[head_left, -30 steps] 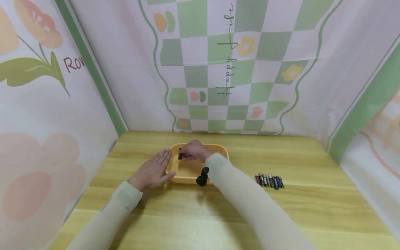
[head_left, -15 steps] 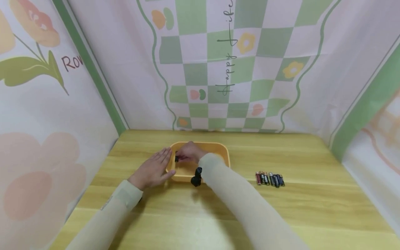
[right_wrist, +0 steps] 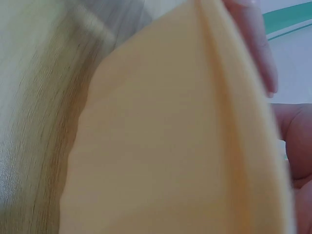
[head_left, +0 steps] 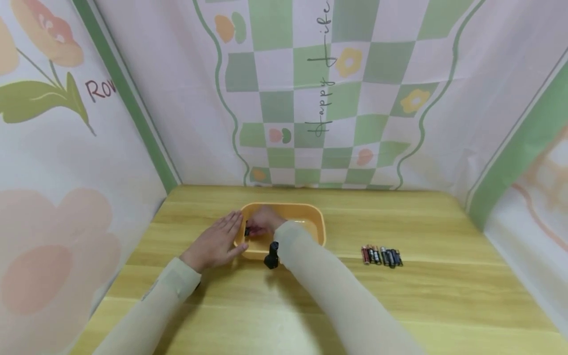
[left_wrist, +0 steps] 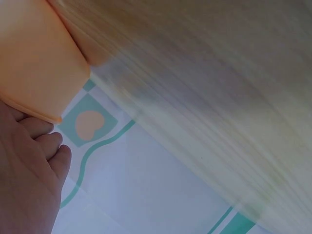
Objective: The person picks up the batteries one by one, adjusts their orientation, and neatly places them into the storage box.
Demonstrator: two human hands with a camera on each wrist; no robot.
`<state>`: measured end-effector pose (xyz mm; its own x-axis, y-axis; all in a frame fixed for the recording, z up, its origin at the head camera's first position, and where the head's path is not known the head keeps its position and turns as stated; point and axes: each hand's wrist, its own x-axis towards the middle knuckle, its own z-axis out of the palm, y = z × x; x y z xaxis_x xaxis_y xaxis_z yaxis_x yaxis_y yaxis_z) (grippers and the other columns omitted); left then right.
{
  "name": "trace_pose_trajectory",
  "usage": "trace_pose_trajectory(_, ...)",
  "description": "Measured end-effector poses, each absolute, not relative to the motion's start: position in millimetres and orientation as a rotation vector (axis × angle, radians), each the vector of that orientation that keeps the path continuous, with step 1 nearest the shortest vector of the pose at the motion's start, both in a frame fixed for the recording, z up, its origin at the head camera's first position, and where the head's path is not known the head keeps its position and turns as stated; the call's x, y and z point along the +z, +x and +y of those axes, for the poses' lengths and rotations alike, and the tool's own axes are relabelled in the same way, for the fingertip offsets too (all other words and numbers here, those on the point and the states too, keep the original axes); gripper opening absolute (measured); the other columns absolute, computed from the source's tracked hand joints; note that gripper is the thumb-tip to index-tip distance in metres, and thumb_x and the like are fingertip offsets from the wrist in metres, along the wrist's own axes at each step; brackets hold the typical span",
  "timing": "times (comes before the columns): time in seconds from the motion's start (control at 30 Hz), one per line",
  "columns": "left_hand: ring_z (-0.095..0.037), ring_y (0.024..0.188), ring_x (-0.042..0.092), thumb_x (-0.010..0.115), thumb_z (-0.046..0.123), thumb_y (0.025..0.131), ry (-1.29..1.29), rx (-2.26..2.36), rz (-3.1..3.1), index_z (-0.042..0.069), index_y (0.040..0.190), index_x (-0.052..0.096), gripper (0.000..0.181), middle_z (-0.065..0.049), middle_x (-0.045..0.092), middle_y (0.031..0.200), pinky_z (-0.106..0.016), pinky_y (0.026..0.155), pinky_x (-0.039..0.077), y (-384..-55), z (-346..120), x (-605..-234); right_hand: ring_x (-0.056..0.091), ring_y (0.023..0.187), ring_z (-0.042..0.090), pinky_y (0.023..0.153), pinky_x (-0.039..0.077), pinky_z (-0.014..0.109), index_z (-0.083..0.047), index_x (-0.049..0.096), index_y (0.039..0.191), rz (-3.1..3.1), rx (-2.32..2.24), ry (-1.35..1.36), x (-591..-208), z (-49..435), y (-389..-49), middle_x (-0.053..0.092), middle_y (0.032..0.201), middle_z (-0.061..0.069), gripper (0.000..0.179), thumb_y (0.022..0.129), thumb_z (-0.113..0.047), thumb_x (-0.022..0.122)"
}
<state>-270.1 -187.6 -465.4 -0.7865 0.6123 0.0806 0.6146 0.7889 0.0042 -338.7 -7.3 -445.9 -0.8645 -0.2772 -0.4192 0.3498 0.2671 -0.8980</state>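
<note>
A yellow-orange plastic basin (head_left: 316,227) stands on the table. My left hand (head_left: 217,244) lies against its left rim, fingers straight and thumb toward the front corner. In the left wrist view, the fingertips of this left hand (left_wrist: 29,161) touch the underside of the basin's rim (left_wrist: 48,117). Inside the basin's left end, my right hand (head_left: 264,221) pinches a small dark battery (head_left: 247,230), mostly covered by the fingers. The basin wall (right_wrist: 156,126) fills most of the right wrist view and hides what the fingers hold.
Several batteries (head_left: 382,256) lie side by side in a row on the wooden table (head_left: 443,296), right of the basin. A black wrist camera (head_left: 271,255) hangs below the right cuff, over the basin's front rim. Printed curtains (head_left: 319,98) close off the back and sides.
My right hand has moved left and slightly lower inside the basin with the battery, closer to the left wall. The left hand stays on the rim.
</note>
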Motion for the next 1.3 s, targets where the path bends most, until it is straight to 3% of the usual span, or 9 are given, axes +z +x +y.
trace_pose_trajectory(0.47,-0.032,0.146,0.011,0.032,0.057,0.101,-1.003,-0.081,-2.875,-0.006,0.152,0.020,0.081,-0.020,0.015,0.158,-0.041,0.117,0.012,-268.2,-187.5,-468.3,0.063,0.054,0.023,0.063,0.059,0.033,0.016,0.062,0.089,2.116,-1.567,0.097,-460.8,-15.2,-335.8,0.067,0.074,0.019,0.011,0.080,0.012,0.066)
trace_pose_trajectory(0.9,-0.032,0.146,0.013,0.027,0.059,0.101,-1.005,-0.041,-2.876,-0.005,0.152,0.019,0.082,-0.019,0.014,0.158,-0.040,0.117,0.013,-267.5,-184.1,-465.5,0.068,0.061,0.025,0.064,0.059,0.031,0.011,0.064,0.085,2.216,-1.489,0.131,-459.4,-16.8,-332.4,0.067,0.074,0.016,0.005,0.080,0.010,0.066)
trace_pose_trajectory(1.3,-0.034,0.145,0.015,0.027,0.060,0.101,-1.005,-0.034,-2.883,-0.006,0.151,0.020,0.083,-0.020,0.015,0.158,-0.043,0.116,0.017,-265.5,-183.3,-462.7,0.064,0.055,0.020,0.057,0.057,0.026,0.011,0.061,0.089,2.150,-1.547,0.080,-468.5,-15.0,-337.4,0.065,0.078,0.014,0.007,0.083,0.009,0.066)
